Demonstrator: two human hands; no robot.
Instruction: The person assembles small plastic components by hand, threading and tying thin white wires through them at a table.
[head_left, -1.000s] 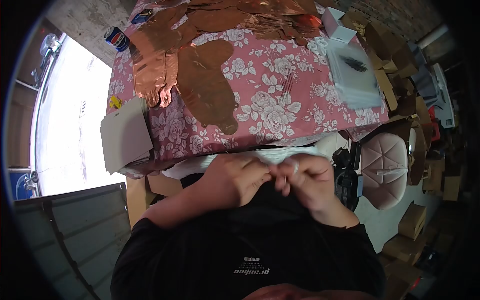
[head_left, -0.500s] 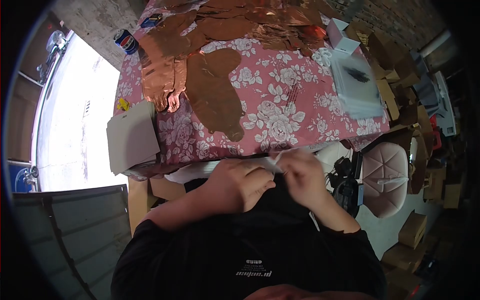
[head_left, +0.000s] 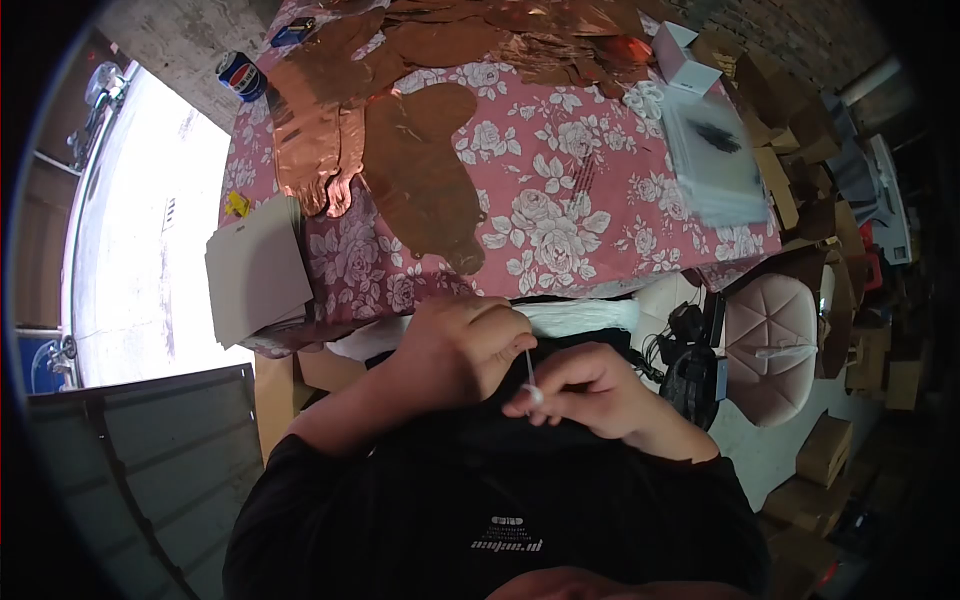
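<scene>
My left hand (head_left: 465,348) is closed, with a thin white string (head_left: 530,366) pinched between thumb and forefinger. The string runs taut down to my right hand (head_left: 590,392), whose thumb and fingers pinch its lower part, where a small white loop or knot shows. Behind the hands, at the table's near edge, lies a bundle of white strands (head_left: 585,318), partly hidden by my left hand. Beyond it, a flat copper-coloured foil shape (head_left: 425,165), like an uninflated balloon, lies on the flowered tablecloth (head_left: 555,245).
More copper foil pieces (head_left: 315,135) cover the table's far side. Grey cards (head_left: 258,270) are stacked at the left corner, and a soda can (head_left: 241,77) stands farther back. Clear plastic bags (head_left: 715,165) and a white box (head_left: 685,57) sit at right, near a padded chair (head_left: 770,350).
My right hand has moved down and toward my body, drawing the string taut from my left hand. The white bundle behind is more exposed. The view has shifted slightly.
</scene>
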